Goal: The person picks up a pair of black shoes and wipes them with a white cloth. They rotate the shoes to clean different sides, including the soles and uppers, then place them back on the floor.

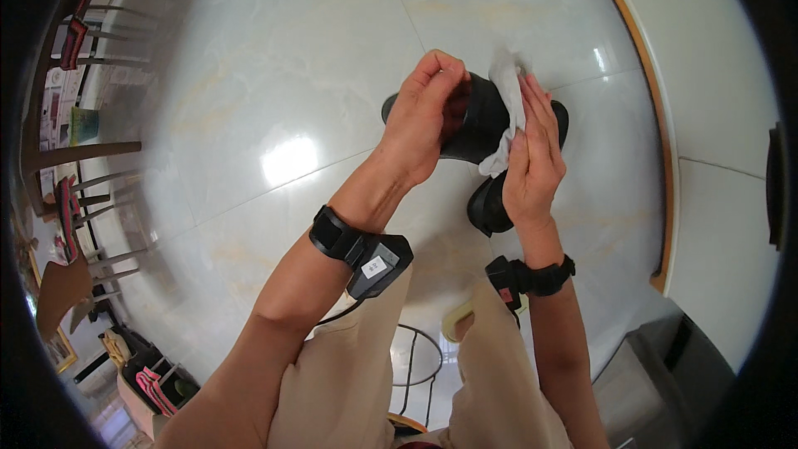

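Note:
My left hand (430, 109) grips a black shoe (483, 118), its fingers partly inside the opening. Against the shoe's right side my right hand (535, 159) presses a crumpled white cloth (512, 100), whose upper end is blurred. Beneath the hands, a second black shoe (489, 206) shows in part on the tiled floor (312, 87). Other black parts stick out left of my left hand and right of my right fingers; what they belong to is partly hidden. Both wrists wear black straps with small devices.
Wooden chairs (93, 153) stand along the left side. A white cabinet front (704, 106) with an orange-brown edge runs down the right, above a dark grey box-like object (654, 374). Between my legs is a round metal wire frame (436, 355).

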Motion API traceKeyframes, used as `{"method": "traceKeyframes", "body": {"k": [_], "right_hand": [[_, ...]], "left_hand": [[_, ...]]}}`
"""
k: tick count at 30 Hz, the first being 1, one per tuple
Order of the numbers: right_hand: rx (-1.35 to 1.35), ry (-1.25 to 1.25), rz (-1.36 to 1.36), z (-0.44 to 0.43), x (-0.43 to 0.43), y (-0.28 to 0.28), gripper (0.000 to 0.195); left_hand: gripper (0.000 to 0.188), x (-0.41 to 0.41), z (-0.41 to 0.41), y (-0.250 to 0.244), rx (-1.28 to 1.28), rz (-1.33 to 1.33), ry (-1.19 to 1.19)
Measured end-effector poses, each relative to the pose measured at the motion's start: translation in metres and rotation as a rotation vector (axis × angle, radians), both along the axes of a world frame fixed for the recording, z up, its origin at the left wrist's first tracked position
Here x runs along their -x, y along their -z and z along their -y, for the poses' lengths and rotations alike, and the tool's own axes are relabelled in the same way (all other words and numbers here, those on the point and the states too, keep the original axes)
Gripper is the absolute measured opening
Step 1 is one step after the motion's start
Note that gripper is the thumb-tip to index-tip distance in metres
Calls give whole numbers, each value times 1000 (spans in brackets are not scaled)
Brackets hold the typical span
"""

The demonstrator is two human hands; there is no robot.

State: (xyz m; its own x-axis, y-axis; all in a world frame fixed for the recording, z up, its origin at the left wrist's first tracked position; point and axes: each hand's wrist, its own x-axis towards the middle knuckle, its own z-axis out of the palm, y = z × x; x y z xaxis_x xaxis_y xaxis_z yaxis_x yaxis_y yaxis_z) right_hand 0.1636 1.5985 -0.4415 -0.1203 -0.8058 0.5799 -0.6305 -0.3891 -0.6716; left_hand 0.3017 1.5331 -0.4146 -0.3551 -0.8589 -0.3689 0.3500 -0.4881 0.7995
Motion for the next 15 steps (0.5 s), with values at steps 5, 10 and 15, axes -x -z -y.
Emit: {"method": "traceKeyframes", "body": {"k": [5,10,15], "right_hand": [[-16,-34,-18,1,11,0,33],[-21,-160,-57,9,7,-18,30],[-198,-318,-3,3,18,-42,41]], "left_hand": [[24,9,-3,-10,-191,-5,17],[35,0,-5,-16,-380,-104,-9],[31,-12,0,-8,-515,-235,41]]}}
